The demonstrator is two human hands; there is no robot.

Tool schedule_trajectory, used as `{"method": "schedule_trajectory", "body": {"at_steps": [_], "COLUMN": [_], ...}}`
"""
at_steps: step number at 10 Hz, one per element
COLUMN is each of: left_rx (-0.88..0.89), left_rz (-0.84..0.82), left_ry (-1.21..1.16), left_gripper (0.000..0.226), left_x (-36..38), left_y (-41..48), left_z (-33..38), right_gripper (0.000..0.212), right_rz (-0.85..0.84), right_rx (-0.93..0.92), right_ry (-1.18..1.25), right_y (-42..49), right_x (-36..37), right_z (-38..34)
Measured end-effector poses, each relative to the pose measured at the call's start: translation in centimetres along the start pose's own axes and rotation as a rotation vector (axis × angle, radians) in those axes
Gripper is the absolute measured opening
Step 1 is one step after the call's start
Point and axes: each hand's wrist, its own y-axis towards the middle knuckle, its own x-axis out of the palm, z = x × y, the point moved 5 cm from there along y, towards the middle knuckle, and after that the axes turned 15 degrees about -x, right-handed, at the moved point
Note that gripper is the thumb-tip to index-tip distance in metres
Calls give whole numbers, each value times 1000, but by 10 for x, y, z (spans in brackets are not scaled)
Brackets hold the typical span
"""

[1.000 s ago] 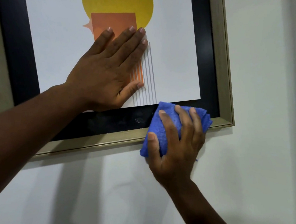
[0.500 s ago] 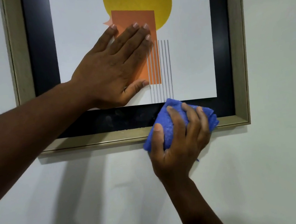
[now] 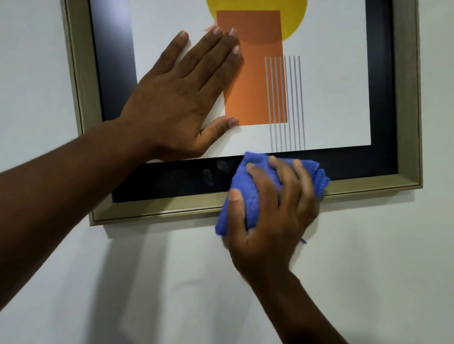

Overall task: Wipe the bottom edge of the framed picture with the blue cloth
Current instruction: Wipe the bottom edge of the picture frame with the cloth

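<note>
A framed picture [image 3: 403,74] hangs on a white wall, with a beige frame, a black mat and a print of a yellow circle, an orange rectangle and grey stripes. My left hand [image 3: 182,101] lies flat on the glass, fingers spread, pressing the picture's lower left part. My right hand [image 3: 272,217] grips a bunched blue cloth [image 3: 246,195] and presses it against the frame's bottom edge [image 3: 162,206], a little right of its middle. The cloth covers part of the black mat and hangs below the frame onto the wall.
Plain white wall [image 3: 398,266] surrounds the frame on the left, right and below. My arms cast soft shadows on the wall under the frame. Smudges show on the black mat [image 3: 209,175] left of the cloth.
The cloth and my right hand have slid left along the bottom edge, away from the right corner. My left hand has shifted left on the glass. The view has swung left.
</note>
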Motion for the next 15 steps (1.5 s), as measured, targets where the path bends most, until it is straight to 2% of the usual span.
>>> {"method": "schedule_trajectory", "body": {"at_steps": [1,2,3,5,6,7,8,9,10,11,12,14,15], "left_rx": [-4,-34,-31,-52,-61,-65,-66,-65,-72,-75,-78,-68,-65], "left_rz": [-2,-2,-10,-9,-7,-3,-8,-9,-7,-6,-5,-10,-3], "left_ry": [7,7,-4,-12,-4,1,-8,-11,-3,-6,-10,-17,-16], "left_gripper": [86,87,88,89,88,88,88,88,88,87,87,88,89], "left_x": [0,-1,-2,-1,0,0,-1,-1,-1,-1,0,3,3], "left_y": [-1,-1,0,2,1,0,1,1,0,0,0,-1,0], "left_z": [-3,-10,-9,-14,-15,-16,-17,-17,-17,-17,-15,-19,-20], "right_gripper": [36,35,37,36,36,34,33,34,32,30,26,30,33], "right_rz": [-19,43,-41,18,-19,47,13,-42,69,142,66,-217,-207], "right_rx": [-56,86,-94,70,-122,8,-11,-163,-57,106,54,-130,-156], "right_ry": [-7,-15,0,27,33,8,23,61,-20,-67,2,152,138], "right_y": [-1,5,-3,3,-8,-2,5,-8,-5,4,10,8,3], "right_x": [3,10,13,24,20,19,30,23,-3,-7,7,47,39], "right_z": [-7,-16,-34,-55,-57,-47,-72,-72,-12,9,-42,-148,-126]}}
